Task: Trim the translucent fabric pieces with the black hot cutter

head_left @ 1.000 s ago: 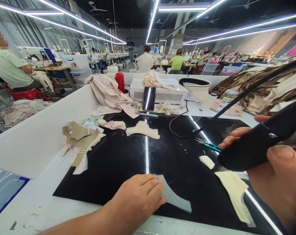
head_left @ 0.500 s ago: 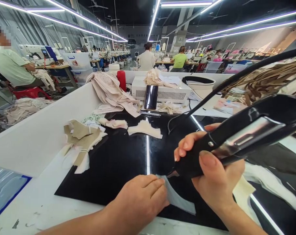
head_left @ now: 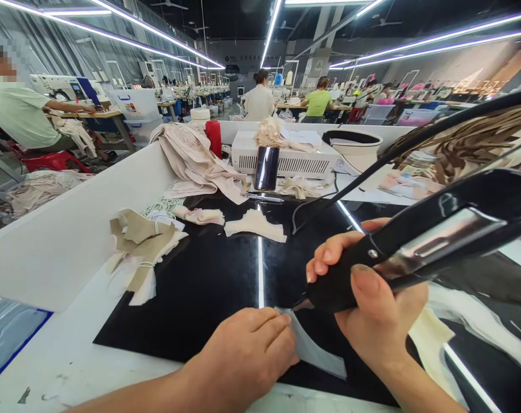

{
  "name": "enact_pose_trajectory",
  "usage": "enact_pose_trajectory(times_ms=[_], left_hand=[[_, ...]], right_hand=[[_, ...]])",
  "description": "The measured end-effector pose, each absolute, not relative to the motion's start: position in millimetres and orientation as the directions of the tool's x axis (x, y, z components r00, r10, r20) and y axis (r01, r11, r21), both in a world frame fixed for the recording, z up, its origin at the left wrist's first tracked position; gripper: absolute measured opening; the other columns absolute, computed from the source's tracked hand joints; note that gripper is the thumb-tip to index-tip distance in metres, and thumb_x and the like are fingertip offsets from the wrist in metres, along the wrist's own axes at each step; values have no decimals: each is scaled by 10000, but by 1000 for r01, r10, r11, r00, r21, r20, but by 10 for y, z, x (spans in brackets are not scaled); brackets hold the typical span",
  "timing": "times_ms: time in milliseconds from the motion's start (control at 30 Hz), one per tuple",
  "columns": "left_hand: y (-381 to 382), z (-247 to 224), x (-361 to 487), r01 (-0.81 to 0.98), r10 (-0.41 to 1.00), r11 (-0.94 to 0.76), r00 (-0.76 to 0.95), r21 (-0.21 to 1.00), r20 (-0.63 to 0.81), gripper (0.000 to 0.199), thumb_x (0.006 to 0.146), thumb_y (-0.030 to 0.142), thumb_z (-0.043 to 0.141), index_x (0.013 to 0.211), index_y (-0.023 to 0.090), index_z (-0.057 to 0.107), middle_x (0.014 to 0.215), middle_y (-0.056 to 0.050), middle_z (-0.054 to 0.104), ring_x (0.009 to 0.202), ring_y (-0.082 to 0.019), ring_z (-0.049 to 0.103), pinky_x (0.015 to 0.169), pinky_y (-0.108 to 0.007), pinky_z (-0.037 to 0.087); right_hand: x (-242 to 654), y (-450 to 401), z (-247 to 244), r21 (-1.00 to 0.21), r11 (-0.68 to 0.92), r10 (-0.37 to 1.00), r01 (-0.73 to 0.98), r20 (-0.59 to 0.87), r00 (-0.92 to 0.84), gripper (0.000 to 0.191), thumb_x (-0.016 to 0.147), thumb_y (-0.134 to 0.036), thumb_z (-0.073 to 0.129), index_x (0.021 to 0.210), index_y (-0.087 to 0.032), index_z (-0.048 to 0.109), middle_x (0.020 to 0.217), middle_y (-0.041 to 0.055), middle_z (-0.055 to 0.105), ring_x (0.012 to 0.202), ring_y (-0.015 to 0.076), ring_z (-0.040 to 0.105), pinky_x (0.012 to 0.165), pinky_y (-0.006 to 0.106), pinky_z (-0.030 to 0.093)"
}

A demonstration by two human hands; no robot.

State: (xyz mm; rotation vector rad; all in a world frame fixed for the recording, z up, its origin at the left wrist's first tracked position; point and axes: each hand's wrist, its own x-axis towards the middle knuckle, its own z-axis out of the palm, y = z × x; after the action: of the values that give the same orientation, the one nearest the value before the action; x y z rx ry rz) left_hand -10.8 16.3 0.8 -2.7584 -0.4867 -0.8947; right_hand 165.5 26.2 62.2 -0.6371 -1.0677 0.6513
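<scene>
My left hand (head_left: 254,350) is closed on the upper end of a thin, pale curved fabric piece (head_left: 318,350), just above the glossy black board (head_left: 209,275). The fabric's free end points down and right. My right hand (head_left: 381,304) is wrapped round a black handheld tool (head_left: 415,241) with a silvery panel. Its narrow tip is right beside the fabric's upper end, close to my left fingers; whether they touch is unclear. A black cable (head_left: 372,160) arches above the tool.
Cream fabric pieces (head_left: 255,225) lie on the board, with a tied beige bundle (head_left: 144,241) at left. Behind stand a phone (head_left: 267,168), a white vented box (head_left: 303,159) and a red spool (head_left: 213,139). White fabric (head_left: 479,321) lies at right. Other people sit farther off.
My hands and the fabric have hardly moved. At far left, a seated person's arm has stretched out toward the sewing machine.
</scene>
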Motion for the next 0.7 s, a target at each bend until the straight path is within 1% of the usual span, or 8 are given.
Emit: enact_pose_trajectory(times_ms=[67,167,333,433,533,700], left_hand=[[168,-2,-106,372,248,-923,766,-95,594,246,1125,231,505,1085,88,701,1098,-21,803,1038,-132,738,948,-252,594],[169,-4,-105,379,260,-923,750,-72,608,247,1126,227,498,1079,93,701,1086,-22,804,1012,-135,743,906,-254,604],[162,18,-102,377,277,-925,745,-41,607,272,1139,231,463,1067,99,690,1070,-34,803,1002,-141,753,876,-259,619],[158,25,-97,369,266,-929,735,-40,624,256,1132,198,466,1026,111,682,1036,-36,803,977,-141,762,862,-260,623],[151,22,-89,369,264,-929,729,-37,631,260,1124,170,459,1005,111,682,1003,-42,803,957,-151,765,846,-273,633],[149,9,-81,377,266,-925,723,-41,638,273,1123,178,459,988,122,689,990,-42,802,941,-152,764,803,-266,641]], right_hand=[[1648,259,626,-747,644,748,-166,568,345,389,891,-368,831,1194,-310,596,803,-39,669,628,166,633,526,308,564],[1641,259,639,-759,633,754,-150,560,344,359,909,-340,811,1190,-304,591,795,-41,675,638,163,634,541,308,570],[1609,268,660,-747,632,762,-206,551,341,372,896,-377,821,1178,-301,590,789,-48,668,632,156,622,525,292,564],[1576,273,653,-744,627,770,-230,548,327,399,887,-391,833,1186,-301,585,797,-49,668,633,153,620,524,287,569],[1552,270,637,-752,617,779,-231,542,317,416,882,-388,837,1194,-300,577,809,-48,669,632,150,619,522,286,568],[1536,272,637,-760,613,780,-215,540,316,369,902,-364,811,1180,-300,576,794,-49,673,625,151,623,527,291,569]])
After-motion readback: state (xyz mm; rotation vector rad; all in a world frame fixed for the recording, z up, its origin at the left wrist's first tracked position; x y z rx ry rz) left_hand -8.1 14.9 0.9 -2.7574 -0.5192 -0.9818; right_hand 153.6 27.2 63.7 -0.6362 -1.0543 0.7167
